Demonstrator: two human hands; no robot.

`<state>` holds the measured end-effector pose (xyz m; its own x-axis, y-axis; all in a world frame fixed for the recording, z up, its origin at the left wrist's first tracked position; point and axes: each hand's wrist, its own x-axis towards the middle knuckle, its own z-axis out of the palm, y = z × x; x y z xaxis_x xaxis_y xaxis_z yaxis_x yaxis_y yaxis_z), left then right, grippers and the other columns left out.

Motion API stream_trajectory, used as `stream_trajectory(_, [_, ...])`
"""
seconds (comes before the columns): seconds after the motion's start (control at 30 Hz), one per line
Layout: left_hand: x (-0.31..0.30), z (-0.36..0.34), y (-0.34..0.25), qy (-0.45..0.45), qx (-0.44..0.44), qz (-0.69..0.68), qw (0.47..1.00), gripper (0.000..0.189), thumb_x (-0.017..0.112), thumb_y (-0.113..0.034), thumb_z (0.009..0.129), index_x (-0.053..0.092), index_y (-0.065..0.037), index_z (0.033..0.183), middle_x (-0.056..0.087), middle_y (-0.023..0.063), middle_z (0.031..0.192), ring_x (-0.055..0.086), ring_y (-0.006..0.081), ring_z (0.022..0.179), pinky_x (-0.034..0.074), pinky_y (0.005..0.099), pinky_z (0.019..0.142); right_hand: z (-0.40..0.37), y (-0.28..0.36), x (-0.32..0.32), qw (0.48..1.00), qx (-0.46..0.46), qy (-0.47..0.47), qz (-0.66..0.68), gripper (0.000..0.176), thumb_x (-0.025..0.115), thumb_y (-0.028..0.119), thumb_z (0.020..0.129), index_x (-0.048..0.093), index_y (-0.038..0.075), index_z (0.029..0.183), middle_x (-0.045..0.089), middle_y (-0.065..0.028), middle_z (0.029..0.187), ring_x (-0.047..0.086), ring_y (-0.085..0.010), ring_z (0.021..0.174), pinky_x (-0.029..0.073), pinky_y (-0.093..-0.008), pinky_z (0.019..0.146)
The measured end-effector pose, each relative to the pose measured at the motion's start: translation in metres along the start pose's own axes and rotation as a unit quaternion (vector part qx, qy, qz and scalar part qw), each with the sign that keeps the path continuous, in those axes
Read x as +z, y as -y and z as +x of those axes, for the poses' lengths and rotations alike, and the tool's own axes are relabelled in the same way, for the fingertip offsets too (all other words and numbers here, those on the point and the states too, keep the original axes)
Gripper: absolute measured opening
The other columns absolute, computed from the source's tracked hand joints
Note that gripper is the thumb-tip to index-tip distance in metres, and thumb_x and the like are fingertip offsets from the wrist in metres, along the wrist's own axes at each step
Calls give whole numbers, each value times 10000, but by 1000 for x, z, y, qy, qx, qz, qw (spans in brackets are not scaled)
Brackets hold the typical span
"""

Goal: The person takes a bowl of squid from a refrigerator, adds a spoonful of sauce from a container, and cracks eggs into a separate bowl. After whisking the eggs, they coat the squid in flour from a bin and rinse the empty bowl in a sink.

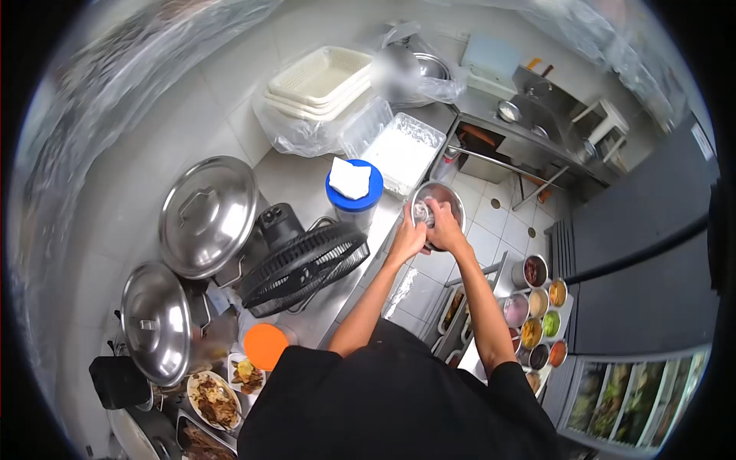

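Note:
A round metal bowl [454, 198] is in front of me, past the counter's edge and above the floor tiles. My left hand [407, 236] is closed at the bowl's near left side, its fingers partly hidden. Over the bowl's opening, my right hand [446, 228] has its fingers bent and pressed together on a shiny, clear, crumpled-looking piece [421, 212] that resembles thin plastic. Both hands are close together. The bowl's contents are mostly hidden behind them.
Left on the steel counter [295, 180] are a black fan [307, 268], a blue-lidded container [355, 201], an orange lid [266, 346], large pot lids [208, 217] and plates of food [215, 400]. Several sauce and ingredient tins [531, 332] stand right. A sink [537, 96] is at the back.

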<state>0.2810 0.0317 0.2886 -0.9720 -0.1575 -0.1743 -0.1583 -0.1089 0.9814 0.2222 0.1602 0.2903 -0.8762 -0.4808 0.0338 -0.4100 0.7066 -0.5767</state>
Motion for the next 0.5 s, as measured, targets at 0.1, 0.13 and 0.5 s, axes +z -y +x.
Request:
stream_trajectory(0.1, [5,71,-11,-68,62,87,992,697,441,-48,872,159,-73,1508,532,395,1166,675,479,756,591,511,588,84,-29,-3,996,-61,-25,53,658,695,154,766,418,147,1363,460,-294,1245,528,-534,1114,462,-524,971])
stream_trajectory(0.13, [2,105,0,-103,107,144,978,708,450,-43,870,159,-80,1514,519,401,1174,665,496,784,581,532,642,116,-39,-1,996,-69,-13,50,676,696,147,756,403,111,1364,473,-303,1238,523,-525,1132,458,-516,970])
stream_trajectory(0.5, [-8,287,-9,-379,-28,473,795,768,576,-23,861,233,-151,1536,391,314,1365,670,465,775,559,527,667,377,-153,64,925,-177,325,-89,722,777,348,743,500,56,1342,490,-281,1307,589,-441,1128,504,-484,965])
